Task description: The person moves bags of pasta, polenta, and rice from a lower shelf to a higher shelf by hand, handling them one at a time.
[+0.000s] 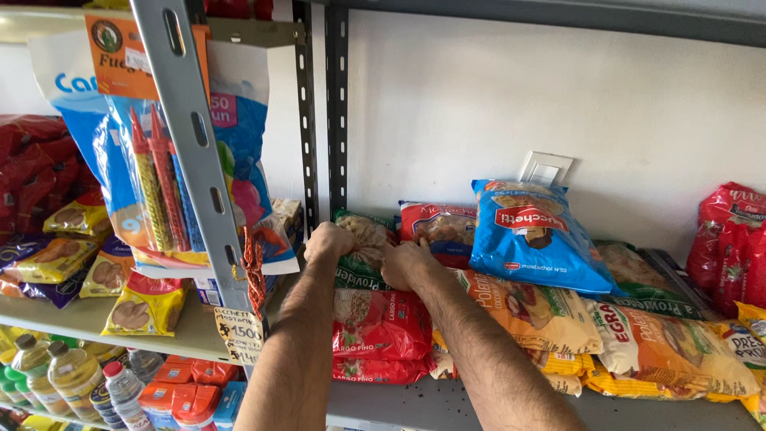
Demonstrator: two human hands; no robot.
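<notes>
Both bare forearms reach up and forward from the bottom edge, converging as they rise. The left hand [328,239] is curled into a fist, knuckles up. The right hand [405,263] sits just beside it, slightly lower, fingers clenched, wrist bent inward.

The grey metal shelf [447,403] carries stacked packets: red rice bags [381,335] at its centre, yellow polenta bags [638,375] toward three o'clock, a red bag [730,243] at two o'clock.
</notes>
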